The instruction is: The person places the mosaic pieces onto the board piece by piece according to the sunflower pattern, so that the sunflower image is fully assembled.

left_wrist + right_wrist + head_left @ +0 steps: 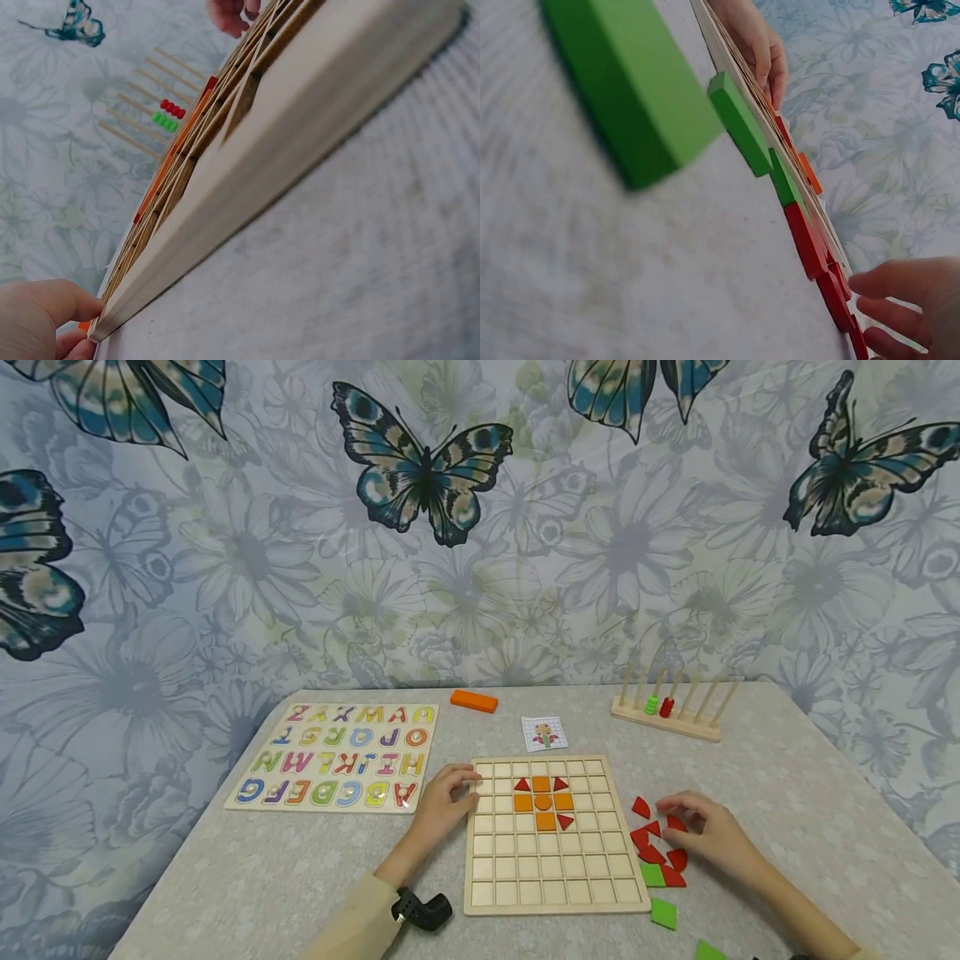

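A wooden grid board (517, 893) lies on the table, with orange squares (522, 803), an orange circle (543, 802) and three red triangles (566, 822) in its cells. My left hand (444, 797) holds the board's left edge near the far corner; in the left wrist view the left hand (37, 315) has fingers at that corner. Right of the board, my right hand (712, 831) hovers over loose red pieces (652, 855), fingers spread and bent. In the right wrist view the right hand's fingers (889, 281) are beside the red pieces (806, 240); no piece shows clearly between them.
Green squares (663, 913) lie along the board's near right side. Behind the board are a small picture card (545, 734) and an orange block (473, 701). An alphabet board (330, 768) lies left; a peg rack (667, 721) with green and red beads stands back right.
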Tool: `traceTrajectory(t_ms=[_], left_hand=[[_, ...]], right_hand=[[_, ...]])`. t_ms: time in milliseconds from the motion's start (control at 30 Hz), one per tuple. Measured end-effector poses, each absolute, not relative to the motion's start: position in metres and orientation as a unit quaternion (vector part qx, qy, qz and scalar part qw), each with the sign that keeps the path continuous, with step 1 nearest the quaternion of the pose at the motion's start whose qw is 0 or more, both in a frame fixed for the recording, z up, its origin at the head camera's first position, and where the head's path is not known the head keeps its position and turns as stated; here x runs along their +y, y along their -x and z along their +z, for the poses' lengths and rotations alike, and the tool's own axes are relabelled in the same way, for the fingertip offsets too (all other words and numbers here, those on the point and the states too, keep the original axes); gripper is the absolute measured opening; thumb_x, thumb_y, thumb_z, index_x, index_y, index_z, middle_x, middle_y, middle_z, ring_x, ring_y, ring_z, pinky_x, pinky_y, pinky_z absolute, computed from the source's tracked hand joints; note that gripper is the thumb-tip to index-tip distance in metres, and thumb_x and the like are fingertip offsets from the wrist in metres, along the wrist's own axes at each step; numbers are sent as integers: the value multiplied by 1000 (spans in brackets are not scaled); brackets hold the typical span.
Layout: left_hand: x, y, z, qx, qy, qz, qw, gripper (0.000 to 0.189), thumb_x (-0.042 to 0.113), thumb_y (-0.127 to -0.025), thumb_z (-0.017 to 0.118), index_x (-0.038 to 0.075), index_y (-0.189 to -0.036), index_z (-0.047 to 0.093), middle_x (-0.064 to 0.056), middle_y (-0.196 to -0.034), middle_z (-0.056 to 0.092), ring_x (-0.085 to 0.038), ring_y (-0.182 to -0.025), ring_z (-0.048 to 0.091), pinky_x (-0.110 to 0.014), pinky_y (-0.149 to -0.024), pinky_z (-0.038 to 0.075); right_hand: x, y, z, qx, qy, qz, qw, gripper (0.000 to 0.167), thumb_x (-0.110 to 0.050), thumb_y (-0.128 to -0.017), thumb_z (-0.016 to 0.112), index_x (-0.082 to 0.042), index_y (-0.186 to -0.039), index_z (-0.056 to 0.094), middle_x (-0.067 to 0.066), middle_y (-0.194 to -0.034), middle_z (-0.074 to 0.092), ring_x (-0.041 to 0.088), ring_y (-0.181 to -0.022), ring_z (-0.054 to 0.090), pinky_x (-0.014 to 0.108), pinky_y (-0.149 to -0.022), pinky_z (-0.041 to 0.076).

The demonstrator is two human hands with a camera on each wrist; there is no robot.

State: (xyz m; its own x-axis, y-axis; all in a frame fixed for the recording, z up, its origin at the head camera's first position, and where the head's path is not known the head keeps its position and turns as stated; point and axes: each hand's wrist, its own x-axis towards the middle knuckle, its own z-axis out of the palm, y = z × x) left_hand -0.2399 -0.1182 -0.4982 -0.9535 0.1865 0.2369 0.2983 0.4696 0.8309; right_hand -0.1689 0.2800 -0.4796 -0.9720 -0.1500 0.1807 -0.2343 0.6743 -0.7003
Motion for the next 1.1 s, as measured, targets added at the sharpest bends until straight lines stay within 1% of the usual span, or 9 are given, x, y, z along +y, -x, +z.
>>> traceTrajectory(t_ms=[133, 267, 433, 567, 600, 767, 833, 900, 1100], left_hand=[[-118, 239, -498, -855, 135, -498, 52, 23, 7, -84, 68, 9, -106, 70, -7, -123, 60, -24, -111, 59, -43, -98, 50], [-119, 239, -497, -855, 139, -497, 50, 22, 7, -84, 67, 8, -106, 70, -7, -123, 60, -25, -113, 58, -44, -98, 49], [-120, 238, -496, -854, 141, -499, 48, 22, 7, -85, 67, 7, -107, 69, -8, -124, 60, -26, -114, 58, -44, -99, 49], [-120, 238, -497, -850, 147, -503, 51, 22, 6, -85, 66, 5, -106, 69, -11, -124, 59, -28, -116, 57, -45, -99, 49], [-119, 238, -497, -850, 148, -503, 52, 21, 6, -85, 66, 5, -106, 69, -11, -124, 59, -29, -116, 57, -45, -99, 48], [-119, 238, -498, -850, 144, -503, 54, 20, 6, -85, 66, 7, -105, 70, -10, -124, 60, -29, -116, 57, -45, -99, 48], [-119, 237, -498, -850, 144, -505, 55, 21, 6, -85, 66, 7, -105, 70, -10, -124, 60, -29, -117, 57, -45, -100, 48], [-119, 237, -498, -849, 145, -505, 56, 21, 6, -85, 67, 6, -105, 70, -11, -124, 59, -28, -117, 57, -45, -100, 48], [-119, 237, -498, -851, 145, -502, 55, 21, 6, -85, 66, 6, -106, 69, -11, -125, 59, -28, -117, 57, -46, -100, 48]], right_hand=[[277, 168, -479, -910, -123, 394, 26, 33, -14, -79, 75, -8, -110, 67, 3, -103, 70, -7, -93, 54, 16, -79, 50], [276, 168, -479, -913, -121, 389, 22, 32, -12, -79, 75, -7, -109, 67, 3, -103, 70, -9, -94, 54, 15, -80, 51], [271, 170, -478, -920, -116, 371, 55, 32, -10, -77, 76, -7, -108, 67, 3, -100, 69, -6, -87, 55, 17, -74, 50], [261, 173, -475, -903, -145, 394, 90, 30, -9, -77, 76, -7, -106, 68, 4, -96, 70, 2, -84, 57, 20, -72, 51], [256, 174, -474, -899, -148, 403, 90, 29, -9, -77, 77, -7, -105, 68, 5, -96, 70, 4, -85, 58, 20, -72, 51], [220, 185, -467, -885, -142, 440, 50, 28, -16, -80, 76, -8, -105, 68, 1, -96, 70, 10, -85, 58, 23, -74, 49], [204, 190, -467, -876, -152, 456, 36, 27, -14, -79, 76, -7, -105, 68, 1, -96, 70, 12, -86, 56, 23, -75, 48], [187, 195, -466, -866, -177, 467, 34, 26, -13, -79, 75, -6, -103, 68, 2, -95, 72, 13, -86, 56, 23, -75, 47], [144, 205, -465, -845, -234, 481, 25, 23, -8, -78, 75, -5, -100, 69, 6, -92, 71, 20, -79, 57, 22, -67, 44]])
